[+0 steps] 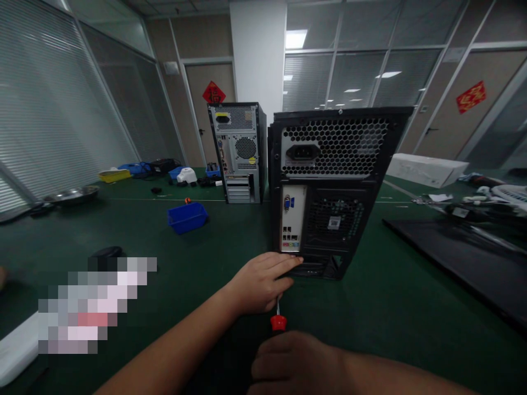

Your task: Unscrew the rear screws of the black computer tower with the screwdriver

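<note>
A black computer tower (329, 186) stands upright on the green table with its rear panel facing me. My left hand (259, 282) reaches to the bottom left of that panel, below the ports, its fingers curled around the metal shaft of a screwdriver. The screwdriver (278, 321) has a red collar and points up towards the case. My right hand (296, 365) is closed low in the view, around the screwdriver's handle, which is hidden inside the fist.
A second, grey-backed tower (241, 153) stands farther back. A blue bin (187, 216) sits to the left. A flat black panel (457, 258) lies on the right, a white box (426, 169) behind it. Tools and containers lie along the far left edge.
</note>
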A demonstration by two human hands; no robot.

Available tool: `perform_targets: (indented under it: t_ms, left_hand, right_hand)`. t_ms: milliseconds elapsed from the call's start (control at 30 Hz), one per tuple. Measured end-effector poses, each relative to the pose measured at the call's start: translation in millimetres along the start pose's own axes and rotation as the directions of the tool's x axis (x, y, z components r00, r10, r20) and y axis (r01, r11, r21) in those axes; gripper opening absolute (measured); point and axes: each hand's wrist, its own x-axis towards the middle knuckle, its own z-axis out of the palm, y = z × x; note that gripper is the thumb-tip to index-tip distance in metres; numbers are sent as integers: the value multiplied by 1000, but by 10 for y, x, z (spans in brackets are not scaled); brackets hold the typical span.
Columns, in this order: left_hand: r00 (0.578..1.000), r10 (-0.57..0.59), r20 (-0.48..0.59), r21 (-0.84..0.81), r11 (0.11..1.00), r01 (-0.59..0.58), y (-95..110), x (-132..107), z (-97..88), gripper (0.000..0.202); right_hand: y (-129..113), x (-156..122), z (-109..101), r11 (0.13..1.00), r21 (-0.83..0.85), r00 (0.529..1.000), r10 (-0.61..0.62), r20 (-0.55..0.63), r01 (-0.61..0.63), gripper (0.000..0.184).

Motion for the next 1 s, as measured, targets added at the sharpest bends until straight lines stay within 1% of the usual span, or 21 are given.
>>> perform_targets:
  t_ms: [67, 100, 167, 200, 233, 300, 500, 600, 700, 767, 833, 867, 933, 1000]
  left_hand:
    - [1000, -2, 0, 0, 1000, 2, 2, 1, -3, 26]
    - [1000, -2, -2, 0, 1000, 2, 3, 3, -6, 27]
    - [1000, -2, -3, 0, 1000, 2, 4, 7, -12, 28]
    - [1000, -2, -2, 1, 1000, 2, 4, 9, -15, 29]
    - [1000, -3, -1, 2, 1000, 3, 3, 11, -17, 29]
    - [1000, -2, 0, 2, 1000, 2, 1, 11, -16, 30]
    - [1000, -2, -24, -3, 1000, 2, -5, -9, 14, 34]
    - [1000, -4, -8, -5, 1000, 4, -8, -13, 23, 40]
    - [1000, -6, 3, -11, 1000, 6, -12, -14, 21, 46]
    - [1000, -2, -26, -21, 1000, 2, -15, -19, 18, 47]
    - [996, 5, -86, -18, 1000, -6, -13, -32, 13, 45]
    - [992, 8, -124, -4, 1000, -9, -9, -41, 10, 43]
    - [979, 10, -202, 50, 999, 0, 7, -58, 7, 39]
    - [962, -12, -271, 111, 993, 44, 30, -67, 7, 39]
  right_hand:
    - [8, -77, 53, 1000, -15, 997, 17, 72, -16, 11]
    - [13, -105, 76, 1000, -23, 994, 13, 109, -11, 10]
    - [25, -128, 101, 1000, -12, 985, -11, 170, 13, 15]
    - [31, -121, 102, 1000, -3, 983, -23, 184, 24, 13]
    - [37, -104, 96, 999, 2, 983, -36, 182, 36, 12]
    - [44, -47, 68, 999, -11, 986, -45, 158, 47, 20]
    - [15, 114, -35, 998, -63, 999, -31, -9, 30, 36]
    - [-2, 133, -68, 998, -53, 999, -23, -27, 21, 38]
    - [-5, 131, -66, 996, -83, 999, -20, -36, 17, 37]
    - [0, 115, -37, 994, -106, 998, 12, -60, -18, 39]
    - [8, 82, 4, 993, -105, 996, 47, -77, -55, 41]
    - [11, 60, 25, 993, -95, 996, 59, -61, -65, 39]
    - [16, 13, 60, 995, -89, 998, 56, 13, -54, 29]
    - [15, -23, 89, 992, -125, 997, 35, 74, -26, 21]
